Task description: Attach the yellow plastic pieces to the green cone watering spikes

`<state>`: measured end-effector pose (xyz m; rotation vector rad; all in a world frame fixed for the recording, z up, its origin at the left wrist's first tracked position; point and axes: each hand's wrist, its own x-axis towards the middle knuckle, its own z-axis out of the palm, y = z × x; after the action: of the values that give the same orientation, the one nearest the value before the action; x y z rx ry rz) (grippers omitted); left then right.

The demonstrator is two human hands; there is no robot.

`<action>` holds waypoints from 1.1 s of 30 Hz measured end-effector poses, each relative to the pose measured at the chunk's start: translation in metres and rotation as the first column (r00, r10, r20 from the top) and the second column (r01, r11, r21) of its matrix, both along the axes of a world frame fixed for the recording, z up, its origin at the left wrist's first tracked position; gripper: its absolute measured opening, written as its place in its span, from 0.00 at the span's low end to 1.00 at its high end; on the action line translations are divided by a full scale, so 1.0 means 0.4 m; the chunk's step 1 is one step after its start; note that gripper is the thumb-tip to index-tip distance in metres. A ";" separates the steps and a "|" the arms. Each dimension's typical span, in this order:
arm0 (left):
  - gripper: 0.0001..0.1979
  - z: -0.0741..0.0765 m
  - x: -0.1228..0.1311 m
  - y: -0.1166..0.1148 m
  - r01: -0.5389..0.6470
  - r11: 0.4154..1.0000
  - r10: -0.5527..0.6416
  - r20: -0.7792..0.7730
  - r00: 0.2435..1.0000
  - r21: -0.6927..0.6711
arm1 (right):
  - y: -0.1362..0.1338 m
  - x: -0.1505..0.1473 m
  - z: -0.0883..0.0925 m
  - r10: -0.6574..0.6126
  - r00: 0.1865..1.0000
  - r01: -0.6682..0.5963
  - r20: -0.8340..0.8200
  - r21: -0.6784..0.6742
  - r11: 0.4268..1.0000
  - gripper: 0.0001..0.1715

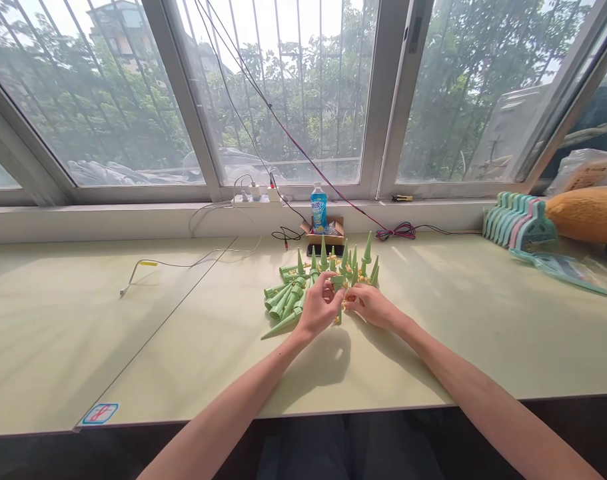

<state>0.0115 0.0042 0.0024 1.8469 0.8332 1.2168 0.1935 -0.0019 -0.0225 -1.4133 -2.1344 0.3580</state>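
Observation:
My left hand (pixel 322 303) is closed around a green cone-shaped piece (pixel 337 281), its wide end up and its tip pointing down. Close beside it, my right hand (pixel 368 303) has its fingers pinched together near small yellow pieces; what lies between the fingertips is too small to tell. Green spikes (pixel 366 252) stand upright behind the hands, with small yellow parts (pixel 364 281) among them. To the left of my left hand lie several green tubes (pixel 282 300), and a long green spike (pixel 279 327) rests on the table in front of them.
Behind the spikes are an open cardboard box (pixel 326 237), a blue bottle (pixel 318 208) and a dark phone-like object. Cables (pixel 402 231) lie along the back of the table (pixel 483 320). Pastel hangers (pixel 520 221) and an orange object (pixel 586 213) sit at the right; a thin cable (pixel 133 275) lies left.

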 end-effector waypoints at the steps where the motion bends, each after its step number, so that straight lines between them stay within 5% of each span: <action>1: 0.16 -0.001 0.000 0.000 -0.002 1.000 0.002 -0.002 1.000 -0.001 | 0.001 0.000 -0.002 0.002 1.000 -0.002 -0.001 0.004 1.000 0.08; 19: 0.15 -0.010 0.001 0.001 -0.020 1.000 0.020 -0.001 1.000 -0.005 | -0.008 0.001 0.017 0.074 0.997 -0.075 -0.020 -0.052 0.996 0.04; 33: 0.15 -0.009 0.002 0.001 -0.021 1.000 0.021 -0.017 1.000 -0.012 | 0.006 -0.004 -0.013 -0.008 1.000 0.008 0.012 -0.034 0.999 0.05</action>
<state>0.0121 0.0045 -0.0012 1.8453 0.8696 1.2085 0.1919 0.0004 -0.0276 -1.4461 -2.1413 0.3849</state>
